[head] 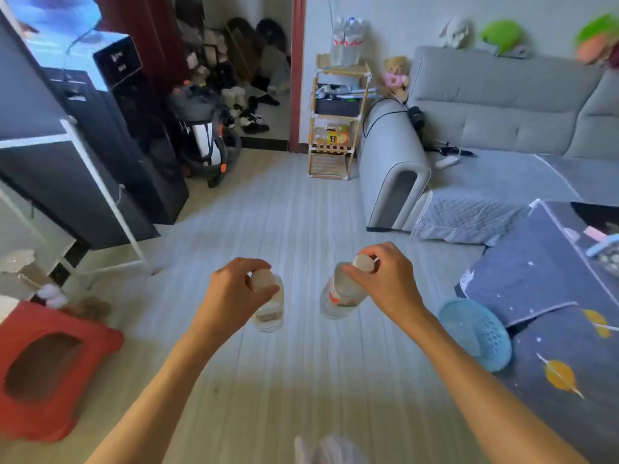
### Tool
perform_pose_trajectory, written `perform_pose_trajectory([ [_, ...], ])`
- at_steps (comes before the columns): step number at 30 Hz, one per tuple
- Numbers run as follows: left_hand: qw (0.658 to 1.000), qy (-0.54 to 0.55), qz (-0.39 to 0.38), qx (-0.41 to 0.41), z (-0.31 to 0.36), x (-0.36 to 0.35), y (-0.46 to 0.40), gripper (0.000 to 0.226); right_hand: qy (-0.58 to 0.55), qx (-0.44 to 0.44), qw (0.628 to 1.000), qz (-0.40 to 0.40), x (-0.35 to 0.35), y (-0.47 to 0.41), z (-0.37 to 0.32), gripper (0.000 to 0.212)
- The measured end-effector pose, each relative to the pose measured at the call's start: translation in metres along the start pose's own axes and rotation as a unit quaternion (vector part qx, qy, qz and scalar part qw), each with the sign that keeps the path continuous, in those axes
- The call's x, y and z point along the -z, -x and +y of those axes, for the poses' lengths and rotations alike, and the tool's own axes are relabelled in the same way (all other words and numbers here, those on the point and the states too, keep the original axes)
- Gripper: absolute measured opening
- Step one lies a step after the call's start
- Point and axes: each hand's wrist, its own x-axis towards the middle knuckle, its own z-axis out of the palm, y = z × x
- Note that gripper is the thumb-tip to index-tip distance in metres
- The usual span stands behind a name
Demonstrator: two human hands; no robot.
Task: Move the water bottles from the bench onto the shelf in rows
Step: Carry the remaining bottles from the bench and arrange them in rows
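Fingers: left hand (pixel 234 296) and right hand (pixel 385 279) each pinched a bottle neck.
Bottles: left bottle (pixel 269 309) and right bottle (pixel 338 296) hung lower centre, above the floor.
Floor (pixel 301 212): pale planks.
Shelf (pixel 338 122): upper centre, beside grey sofa (pixel 502 122); bottles on top.

The left grip (pixel 234 289) is pinching the neck of one water bottle (pixel 269 311), hanging below it; the right grip (pixel 385 279) is pinching another bottle (pixel 338 298) likewise, above the floor (pixel 301 212).
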Motion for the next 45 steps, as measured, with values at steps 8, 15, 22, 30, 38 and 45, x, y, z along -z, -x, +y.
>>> perform_pose_trajectory([
  [8,1.000,0.016,0.004,0.000,0.017,-0.046,-0.196,0.029,0.005,-0.026,1.000,0.005,-0.023,-0.182,0.047,0.021],
  [15,0.999,0.027,-0.004,0.032,0.046,-0.084,-0.363,0.030,0.027,0.009,1.000,-0.011,-0.027,-0.368,0.079,0.027],
  [22,0.999,0.042,0.030,0.012,0.058,-0.110,-0.527,0.026,0.052,0.037,0.998,0.005,-0.034,-0.545,0.102,0.028],
  [30,0.999,0.027,-0.015,-0.006,0.041,-0.155,-0.741,0.030,0.072,-0.003,0.997,-0.029,-0.059,-0.748,0.140,0.020],
  [38,0.997,0.022,-0.050,-0.052,0.070,-0.177,-0.948,0.030,0.077,-0.023,0.997,0.015,-0.054,-0.932,0.160,0.019],
  [45,0.996,0.015,-0.046,-0.070,0.090,-0.211,-1.106,0.032,0.090,-0.016,0.996,0.024,-0.059,-1.093,0.188,0.020],
])
